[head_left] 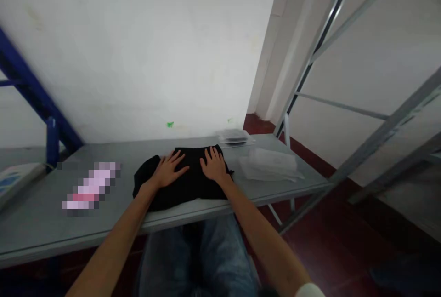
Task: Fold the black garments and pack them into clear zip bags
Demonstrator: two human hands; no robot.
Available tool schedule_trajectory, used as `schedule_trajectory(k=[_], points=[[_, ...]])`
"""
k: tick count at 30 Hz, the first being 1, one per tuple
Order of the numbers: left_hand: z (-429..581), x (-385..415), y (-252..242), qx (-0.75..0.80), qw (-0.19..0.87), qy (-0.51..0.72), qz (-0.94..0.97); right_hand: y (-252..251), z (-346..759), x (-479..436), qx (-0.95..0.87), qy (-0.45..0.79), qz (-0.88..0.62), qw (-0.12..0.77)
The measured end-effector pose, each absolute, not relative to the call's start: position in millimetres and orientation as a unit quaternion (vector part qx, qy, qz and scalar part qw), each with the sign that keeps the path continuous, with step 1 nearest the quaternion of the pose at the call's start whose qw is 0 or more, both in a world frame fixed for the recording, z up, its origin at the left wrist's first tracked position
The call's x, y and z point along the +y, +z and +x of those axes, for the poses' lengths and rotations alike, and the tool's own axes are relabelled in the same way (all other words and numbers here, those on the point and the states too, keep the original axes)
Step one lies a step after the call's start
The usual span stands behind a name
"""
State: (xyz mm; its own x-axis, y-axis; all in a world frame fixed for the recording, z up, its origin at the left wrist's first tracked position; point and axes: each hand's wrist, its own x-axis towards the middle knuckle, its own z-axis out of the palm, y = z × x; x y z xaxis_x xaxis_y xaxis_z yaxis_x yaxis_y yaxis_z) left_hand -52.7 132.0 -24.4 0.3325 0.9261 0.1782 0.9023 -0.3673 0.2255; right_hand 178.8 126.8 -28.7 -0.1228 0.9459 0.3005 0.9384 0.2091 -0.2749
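Cloth work: looks like pressing the black cloth (193,177) flat, at the table (110,152)'s near edge.
Left hand (168,171): palm down, fingers spread, gripping nothing!
Right hand (213,165): likewise, fanned out.
Next move: any lift calls for fingertips underneath.
Textures: matte, rounded folds; filmy plastic bags (272,163) towards the table's right.

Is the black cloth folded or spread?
Not fully spread: the black cloth lies fairly flat between the left hand and right hand but bulges at its left end; any inner folds are hidden.
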Motion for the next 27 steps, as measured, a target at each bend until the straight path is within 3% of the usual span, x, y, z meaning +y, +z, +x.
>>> schedule_trajectory(k=[9, 17, 24, 27], points=[[-52, 129, -19, 0.558, 0.016, 0.123, 0.820, -30, 181, 125, -0.763, 0.017, -0.616, 0.197], [-26, 111, 5, 0.542, -0.086, 0.158, 0.821, 14, 232, 138, -0.743, -0.105, -0.582, 0.314], [23, 77, -5, 0.455, -0.054, 0.207, 0.865, 31, 337, 193, -0.755, -0.094, -0.639, 0.114], [31, 70, -22, 0.449, -0.018, 0.184, 0.874, 29, 348, 200, -0.764, -0.090, -0.634, 0.081]])
